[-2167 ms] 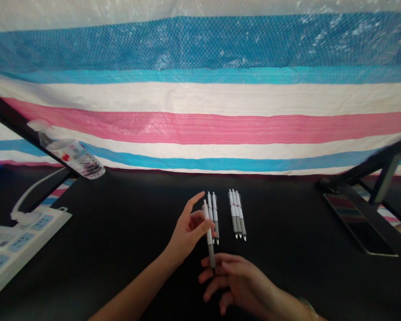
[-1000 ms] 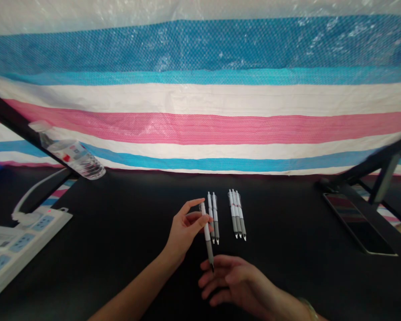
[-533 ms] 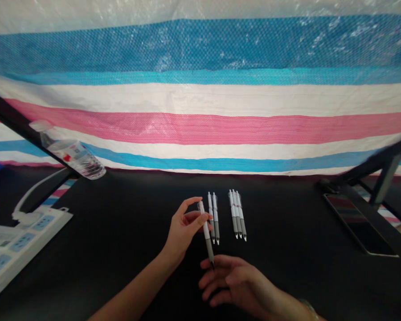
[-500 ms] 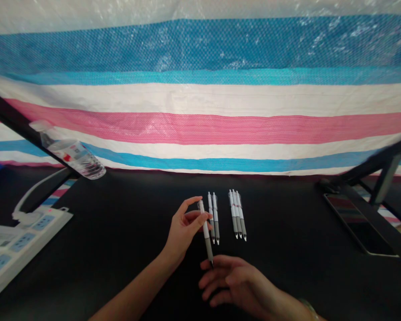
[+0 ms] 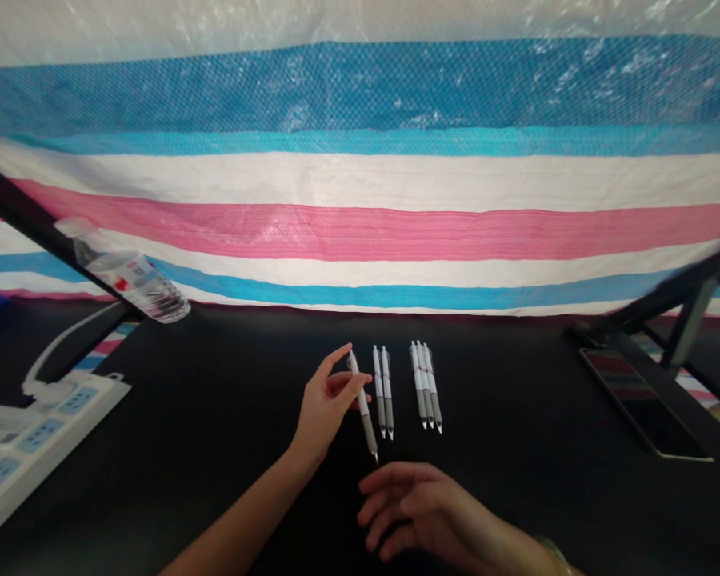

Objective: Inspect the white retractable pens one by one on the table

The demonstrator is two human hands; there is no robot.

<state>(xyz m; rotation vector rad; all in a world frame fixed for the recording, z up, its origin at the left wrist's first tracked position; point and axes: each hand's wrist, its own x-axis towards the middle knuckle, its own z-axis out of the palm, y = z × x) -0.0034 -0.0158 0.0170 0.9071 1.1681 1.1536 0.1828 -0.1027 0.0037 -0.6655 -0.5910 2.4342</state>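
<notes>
Between thumb and fingers, my left hand holds a white pen with a grey grip, its metal tip pointing down toward me and its push button near my index fingertip. Just right of it, a pair of matching pens lies side by side on the black table. Further right lies a group of three more such pens, close together with their tips toward me. My right hand is below the held pen's tip, fingers apart and slightly curled, holding nothing.
A white power strip with a plugged-in cable lies at the left. A clear plastic bottle leans by a black bar at the back left. On the right are a phone and a black support. A striped sheet hangs behind the table.
My left hand has moved slightly left and up with the pen, opening a gap to the pair of pens. The pen's tip has come away from my right hand's fingers, which barely moved.
</notes>
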